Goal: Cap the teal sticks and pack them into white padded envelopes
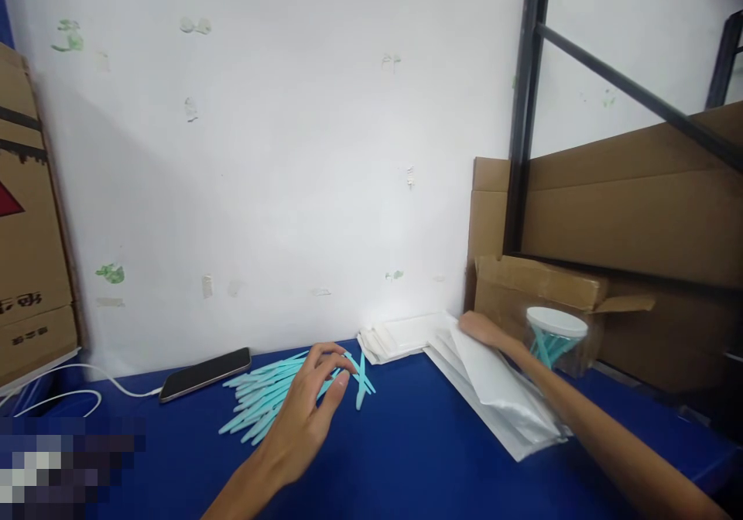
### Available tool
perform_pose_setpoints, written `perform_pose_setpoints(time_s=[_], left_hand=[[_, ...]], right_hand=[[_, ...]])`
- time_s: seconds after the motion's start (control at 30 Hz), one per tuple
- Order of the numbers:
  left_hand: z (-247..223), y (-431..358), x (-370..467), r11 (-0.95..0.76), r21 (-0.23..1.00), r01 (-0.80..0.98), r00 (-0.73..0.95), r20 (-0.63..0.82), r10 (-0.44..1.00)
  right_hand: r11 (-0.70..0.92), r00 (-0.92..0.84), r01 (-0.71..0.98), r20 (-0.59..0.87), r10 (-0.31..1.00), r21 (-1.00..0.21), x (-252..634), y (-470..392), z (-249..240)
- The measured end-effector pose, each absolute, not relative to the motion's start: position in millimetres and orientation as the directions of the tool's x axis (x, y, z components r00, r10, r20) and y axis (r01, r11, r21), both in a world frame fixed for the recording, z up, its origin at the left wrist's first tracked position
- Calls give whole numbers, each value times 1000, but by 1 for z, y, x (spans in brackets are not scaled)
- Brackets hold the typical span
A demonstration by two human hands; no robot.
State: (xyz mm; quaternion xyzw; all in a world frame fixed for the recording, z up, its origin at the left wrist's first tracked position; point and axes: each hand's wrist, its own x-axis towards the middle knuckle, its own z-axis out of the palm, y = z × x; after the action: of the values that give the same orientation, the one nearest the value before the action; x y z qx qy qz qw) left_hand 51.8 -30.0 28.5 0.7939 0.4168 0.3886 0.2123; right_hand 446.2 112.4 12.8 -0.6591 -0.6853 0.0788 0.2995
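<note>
My left hand (316,404) is over the right end of a pile of slim turquoise plastic sticks with tapered ends (264,396). Its fingers are curved and apart, with nothing visible between them. A few loose sticks (361,384) lie crossed just right of the fingertips. My right hand (479,328) is closed at the far end of a stack of white plastic bags (493,388). The top bag curls up towards that hand, which appears to grip its edge; the fingertips are hidden. More folded white bags (400,336) lie against the wall, between the hands.
A phone (206,374) with a white cable lies left of the sticks. Right of my right arm stands a clear tub with a white lid (556,322) and turquoise sticks inside. Cardboard boxes (539,280) and a black metal frame (522,118) stand behind the blue table (395,458).
</note>
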Motion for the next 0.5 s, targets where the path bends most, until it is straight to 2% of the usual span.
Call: perform_pose_setpoints(time_s=[0.1, 0.27, 0.37, 0.5], left_hand=[[26, -30, 53, -553, 654, 516, 370, 412, 832], [26, -31, 54, -567, 641, 517, 391, 412, 823], [27, -32, 55, -575, 636, 514, 409, 408, 816], [23, -31, 56, -598, 614, 515, 424, 424, 800]], right_hand=[[56, 29, 917, 204, 979, -396, 447, 130, -12], [-25, 81, 960, 193, 978, -279, 455, 129, -20], [-35, 83, 967, 181, 980, -252, 455, 124, -20], [13, 43, 961, 199, 979, -275, 454, 124, -20]])
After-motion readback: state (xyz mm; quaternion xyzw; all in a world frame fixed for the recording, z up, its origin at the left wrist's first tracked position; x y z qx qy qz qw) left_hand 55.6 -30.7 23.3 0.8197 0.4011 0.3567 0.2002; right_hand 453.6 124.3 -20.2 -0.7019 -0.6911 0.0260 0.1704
